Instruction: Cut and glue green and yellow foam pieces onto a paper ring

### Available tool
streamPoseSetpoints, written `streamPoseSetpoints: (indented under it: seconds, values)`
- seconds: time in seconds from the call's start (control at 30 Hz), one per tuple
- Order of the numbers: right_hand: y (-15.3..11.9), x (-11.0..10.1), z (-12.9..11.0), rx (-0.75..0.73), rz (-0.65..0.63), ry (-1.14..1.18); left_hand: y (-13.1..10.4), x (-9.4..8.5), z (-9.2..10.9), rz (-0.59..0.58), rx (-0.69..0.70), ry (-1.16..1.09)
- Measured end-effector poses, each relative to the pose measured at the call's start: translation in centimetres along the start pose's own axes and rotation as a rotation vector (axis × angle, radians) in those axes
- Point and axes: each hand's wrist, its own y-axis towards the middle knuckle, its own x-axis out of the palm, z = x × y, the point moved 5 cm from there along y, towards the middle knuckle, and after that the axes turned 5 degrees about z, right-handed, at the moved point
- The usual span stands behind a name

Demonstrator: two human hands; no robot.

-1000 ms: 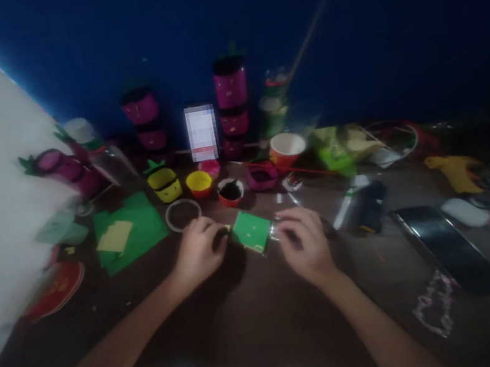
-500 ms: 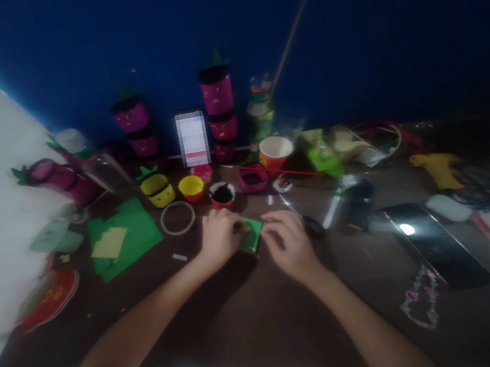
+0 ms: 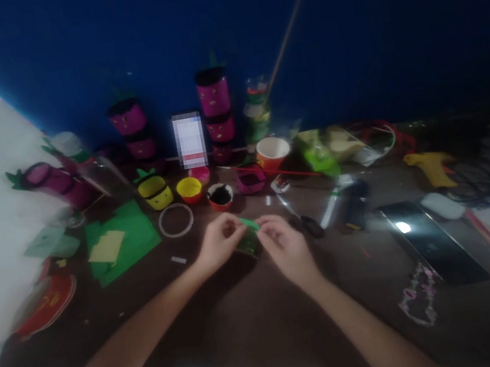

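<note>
A small green piece, like paper or felt (image 3: 249,224), is pinched between my two hands above the middle of the dark table. My left hand (image 3: 221,238) grips its left end with thumb and fingers. On the right end close the fingertips of my right hand (image 3: 282,241). Just under the piece lies a darker green, shiny object (image 3: 249,246), partly hidden by my fingers; its kind is too blurred to tell. Behind my hands stand a small cup with black contents (image 3: 220,196) and a yellow cup (image 3: 190,190).
Green sheets (image 3: 139,240) and a clear ring (image 3: 176,220) lie left. Scissors (image 3: 310,224), a phone (image 3: 433,245), a bead bracelet (image 3: 421,298) and a yellow glue gun (image 3: 432,168) lie right. Purple decorated containers (image 3: 214,97) and a lit screen (image 3: 190,141) stand at the back.
The green piece has been lifted and tilted off the darker object, and both hands now pinch it. My right fingers have moved in slightly left; the view has shifted a little.
</note>
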Motion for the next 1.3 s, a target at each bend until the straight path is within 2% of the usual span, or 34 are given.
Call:
streamPoseSetpoints:
  seconds: [0.13,0.23,0.4,0.73,1.3]
  values:
    - [-0.6,1.6,1.9,0.299,-0.048,0.297,-0.7,0.1,-0.4,0.050,-0.123,-0.275]
    - [-0.9,2.2,3.1,0.382,-0.034,0.415,-1.1,0.2,-0.1,0.063,-0.137,-0.362]
    - [-1.0,2.5,4.1,0.386,-0.021,0.444,-1.3,0.4,-0.2,0.047,-0.149,-0.423]
    - [-0.5,2.2,2.5,0.332,0.011,0.332,-1.8,0.3,-0.5,0.124,-0.132,-0.336]
    - [-0.6,2.1,2.3,0.359,0.034,0.315,-2.2,0.4,-0.3,0.125,-0.091,-0.267]
